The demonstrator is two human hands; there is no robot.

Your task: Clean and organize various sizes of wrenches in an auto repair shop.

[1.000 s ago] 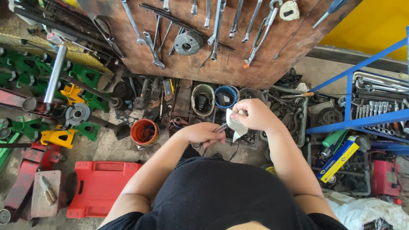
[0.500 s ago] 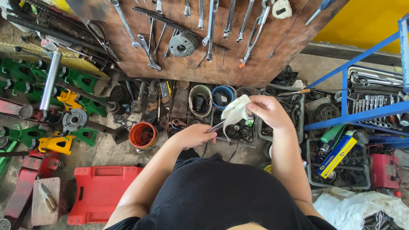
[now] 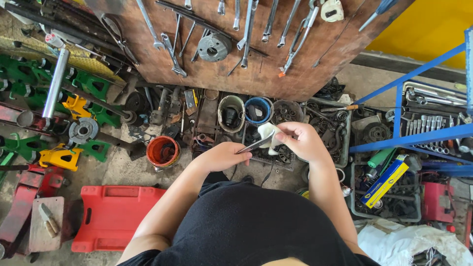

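My left hand [image 3: 224,156] grips the lower end of a slim metal tool [image 3: 255,144] that slants up to the right. My right hand [image 3: 304,142] pinches a white rag [image 3: 268,133] wrapped around the tool's upper end. Both hands are held in front of my black shirt, above a crowded row of parts bins on the floor. The tool's far tip is hidden inside the rag.
A brown pegboard [image 3: 256,74] hung with wrenches leans at the back. Below it stand an orange bucket [image 3: 162,151], a grey pot [image 3: 231,112] and a blue pot [image 3: 258,109]. A red plastic case [image 3: 112,216] lies lower left, green and yellow stands [image 3: 59,157] at left, a blue rack [image 3: 419,135] at right.
My right hand with the rag has slid along the tool, up and then slightly down. The view has drifted a little; my left hand has stayed on the tool.
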